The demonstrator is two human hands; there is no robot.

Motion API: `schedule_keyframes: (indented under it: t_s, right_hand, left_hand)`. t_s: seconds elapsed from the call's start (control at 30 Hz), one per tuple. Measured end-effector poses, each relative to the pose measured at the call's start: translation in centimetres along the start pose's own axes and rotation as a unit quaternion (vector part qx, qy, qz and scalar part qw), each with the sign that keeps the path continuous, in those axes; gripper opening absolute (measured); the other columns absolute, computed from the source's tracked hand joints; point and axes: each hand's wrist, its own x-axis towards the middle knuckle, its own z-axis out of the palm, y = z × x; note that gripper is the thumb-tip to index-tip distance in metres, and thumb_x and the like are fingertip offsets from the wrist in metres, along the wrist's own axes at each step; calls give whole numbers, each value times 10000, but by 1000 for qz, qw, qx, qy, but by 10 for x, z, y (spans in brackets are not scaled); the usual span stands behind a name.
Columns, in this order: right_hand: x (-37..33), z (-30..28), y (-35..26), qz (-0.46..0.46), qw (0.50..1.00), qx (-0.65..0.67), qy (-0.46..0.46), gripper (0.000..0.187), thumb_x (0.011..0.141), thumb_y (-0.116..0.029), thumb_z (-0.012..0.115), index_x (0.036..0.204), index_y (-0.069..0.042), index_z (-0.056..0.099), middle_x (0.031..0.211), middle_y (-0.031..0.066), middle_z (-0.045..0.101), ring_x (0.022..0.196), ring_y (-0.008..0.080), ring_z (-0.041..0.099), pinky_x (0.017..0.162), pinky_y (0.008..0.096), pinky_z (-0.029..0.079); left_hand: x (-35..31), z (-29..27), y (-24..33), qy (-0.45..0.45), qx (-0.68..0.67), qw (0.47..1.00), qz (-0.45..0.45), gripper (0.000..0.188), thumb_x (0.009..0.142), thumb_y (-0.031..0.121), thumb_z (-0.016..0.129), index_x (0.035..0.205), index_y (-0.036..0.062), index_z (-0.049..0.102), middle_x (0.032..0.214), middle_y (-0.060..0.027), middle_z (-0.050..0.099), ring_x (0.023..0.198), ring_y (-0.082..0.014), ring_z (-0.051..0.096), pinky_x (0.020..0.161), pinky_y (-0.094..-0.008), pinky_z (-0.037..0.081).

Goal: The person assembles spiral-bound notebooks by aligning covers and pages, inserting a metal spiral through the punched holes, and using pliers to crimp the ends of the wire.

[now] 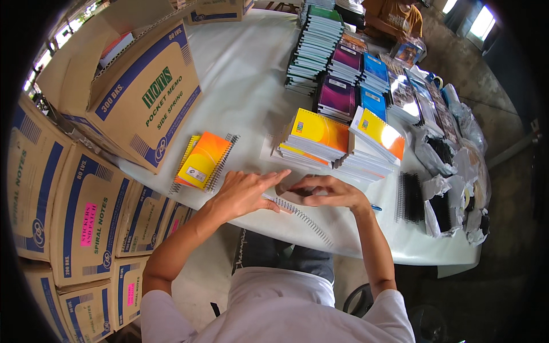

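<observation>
Near the front edge of the table, a small notebook with a greyish board face is between my hands, mostly covered by them. A long wire coil runs along its near edge and sticks out loose toward the lower right. My left hand grips the notebook's left side, index finger stretched over it and thumb at the coiled edge. Curled fingers of my right hand hold the notebook's other side. Just left of my left hand lie yellow and orange spiral notebooks, stacked with their coils on.
Beyond my hands stand stacks of yellow-orange notebooks, purple notebooks and green-edged books. Black wire coils and wrapped bundles lie right, near a blue pen. Cardboard boxes crowd the left. Another person sits at the far end.
</observation>
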Motion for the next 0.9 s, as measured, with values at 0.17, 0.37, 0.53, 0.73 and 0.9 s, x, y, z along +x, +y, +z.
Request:
schedule_keyframes:
  t_s: [0.17, 0.37, 0.53, 0.73, 0.9]
  right_hand:
    - [14, 5, -19, 82, 990, -119, -5, 598, 864, -450, 694, 1275, -19, 636, 1213, 142, 657, 1107, 257, 614, 961, 346, 470]
    - [18, 4, -12, 23, 1000, 7, -11, 610, 853, -451, 697, 1269, -8, 636, 1204, 133, 645, 1162, 240, 576, 984, 340, 442]
    - [21, -4, -9, -1, 999, 39, -17, 633, 861, -465, 685, 1268, 15, 626, 1225, 129, 635, 1160, 241, 576, 998, 344, 433]
    - [19, 2, -7, -8, 998, 45, 32, 611, 887, -488, 661, 1274, -16, 636, 1214, 136, 651, 1153, 252, 588, 977, 362, 460]
    - [21, -3, -11, 35, 998, -61, 8, 556, 904, -440, 662, 1272, -24, 642, 1218, 138, 643, 1135, 244, 590, 979, 347, 447]
  left_hand:
    - [-3, 6, -11, 66, -31, 997, 11, 943, 705, 508, 782, 1514, 303, 343, 1364, -53, 595, 1100, -307, 651, 855, -417, 559]
    - [-5, 10, -20, 119, -172, 978, 12, 1021, 670, 375, 845, 1531, 278, 305, 1391, -76, 569, 1150, -324, 622, 882, -403, 550]
    - [-3, 34, -30, 168, -363, 916, 9, 1093, 647, 214, 886, 1545, 262, 265, 1402, -103, 559, 1210, -309, 600, 986, -374, 517]
    - [-1, 50, -23, 175, -473, 862, -54, 1105, 617, 72, 902, 1540, 220, 314, 1372, -131, 589, 1238, -222, 582, 998, -336, 504]
    - [3, 58, -23, 206, -480, 853, 5, 1069, 645, 57, 884, 1539, 192, 314, 1436, -135, 527, 1250, -209, 563, 994, -319, 505]
